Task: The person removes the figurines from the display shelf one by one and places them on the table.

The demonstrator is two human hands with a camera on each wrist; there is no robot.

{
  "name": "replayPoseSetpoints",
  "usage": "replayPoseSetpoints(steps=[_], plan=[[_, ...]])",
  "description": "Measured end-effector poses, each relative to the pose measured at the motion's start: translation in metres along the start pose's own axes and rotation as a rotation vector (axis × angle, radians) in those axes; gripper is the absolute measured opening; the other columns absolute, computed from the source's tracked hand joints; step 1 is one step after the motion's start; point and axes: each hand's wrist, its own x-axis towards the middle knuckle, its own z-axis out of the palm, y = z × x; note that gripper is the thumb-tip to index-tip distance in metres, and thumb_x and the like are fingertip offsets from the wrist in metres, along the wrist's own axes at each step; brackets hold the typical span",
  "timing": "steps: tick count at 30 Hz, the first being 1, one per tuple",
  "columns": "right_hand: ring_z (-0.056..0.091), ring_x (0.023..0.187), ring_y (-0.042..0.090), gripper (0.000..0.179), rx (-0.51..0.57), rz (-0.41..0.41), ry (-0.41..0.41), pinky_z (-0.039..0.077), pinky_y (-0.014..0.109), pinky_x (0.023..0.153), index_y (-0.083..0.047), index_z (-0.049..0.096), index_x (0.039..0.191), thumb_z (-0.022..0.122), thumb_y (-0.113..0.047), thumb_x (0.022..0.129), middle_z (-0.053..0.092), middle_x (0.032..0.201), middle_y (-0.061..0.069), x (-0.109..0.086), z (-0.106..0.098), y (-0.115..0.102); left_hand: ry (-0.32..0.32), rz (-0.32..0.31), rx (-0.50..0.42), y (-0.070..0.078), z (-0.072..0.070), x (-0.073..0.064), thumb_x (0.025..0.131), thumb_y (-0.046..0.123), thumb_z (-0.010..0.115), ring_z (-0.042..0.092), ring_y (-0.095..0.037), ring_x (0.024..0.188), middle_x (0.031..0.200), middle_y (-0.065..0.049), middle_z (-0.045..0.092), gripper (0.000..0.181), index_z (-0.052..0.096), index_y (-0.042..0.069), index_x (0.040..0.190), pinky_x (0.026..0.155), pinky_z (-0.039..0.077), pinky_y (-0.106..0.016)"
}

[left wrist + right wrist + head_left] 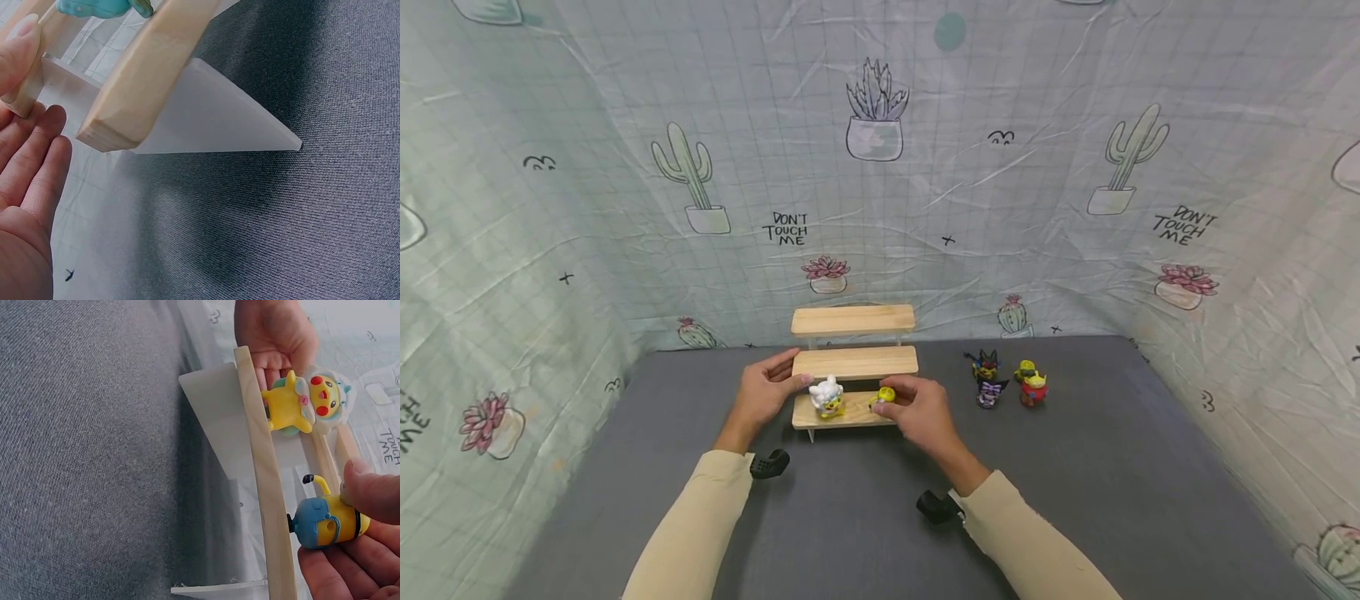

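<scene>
A three-step wooden display stand [854, 363] with pale boards has my left hand [763, 393] at the left end of its middle board. The left wrist view shows the thumb [19, 53] and fingers on either side of that board end. My right hand [922, 412] pinches a yellow-and-blue Minion figure [322, 522] between thumb and fingers, its feet right at the lowest board. Left of it on that board stands a yellow Pikachu figure [290, 406] with red cheeks and a white fluffy hood.
On the grey tabletop [850, 533], right of the stand, sit several small figures: a black one [985, 365], a purple-and-black one [989, 394], a yellow one [1024, 369] and a red-and-yellow one [1033, 388]. A printed cloth backdrop [940, 192] rises behind.
</scene>
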Motion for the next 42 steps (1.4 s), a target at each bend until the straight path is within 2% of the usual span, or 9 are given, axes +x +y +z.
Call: replayPoseSetpoints(steps=[12,17,23,35,42], plan=[[0.077,0.104,0.029,0.024,-0.084,-0.011,-0.043,0.067,0.041,0.089,0.001,0.077,0.116,0.078,-0.002,0.092,0.079,0.113,0.016,-0.006,-0.004,0.003,0.012,0.005,0.025,-0.001,0.0,-0.002,0.093,0.019,0.081,0.058,-0.037,0.14,0.152,-0.021,0.056,0.066,0.054,0.005,0.152,0.109,0.056,-0.044],[0.077,0.103,0.029,0.025,-0.079,-0.018,-0.044,0.066,0.041,0.089,0.001,0.077,0.116,0.078,-0.002,0.091,0.079,0.113,0.017,-0.011,-0.01,0.004,0.013,0.008,0.023,-0.002,0.0,-0.001,0.093,0.017,0.081,0.058,-0.037,0.14,0.152,-0.022,0.056,0.065,0.054,0.004,0.152,0.109,0.057,-0.042],[0.077,0.103,0.031,0.027,-0.065,-0.042,-0.03,0.066,0.039,0.088,0.001,0.079,0.114,0.08,0.002,0.088,0.079,0.112,0.018,-0.018,-0.021,0.005,0.024,0.031,0.029,-0.003,0.0,0.001,0.093,0.015,0.081,0.058,-0.037,0.139,0.152,-0.022,0.057,0.064,0.055,0.005,0.151,0.109,0.057,-0.042],[0.076,0.105,0.03,0.026,-0.094,-0.069,-0.065,0.065,0.041,0.092,0.002,0.077,0.116,0.078,0.002,0.089,0.079,0.114,0.018,-0.026,-0.049,0.011,0.018,-0.002,0.032,-0.001,0.001,-0.001,0.093,0.017,0.081,0.057,-0.035,0.142,0.153,-0.02,0.056,0.065,0.054,0.005,0.152,0.112,0.053,-0.046],[0.076,0.104,0.026,0.028,-0.12,-0.042,-0.064,0.066,0.039,0.091,0.0,0.077,0.117,0.078,0.001,0.089,0.079,0.116,0.016,-0.03,-0.065,0.013,0.001,-0.004,0.017,0.0,0.001,-0.001,0.094,0.015,0.08,0.056,-0.035,0.142,0.155,-0.019,0.054,0.066,0.053,0.005,0.153,0.111,0.054,-0.045]])
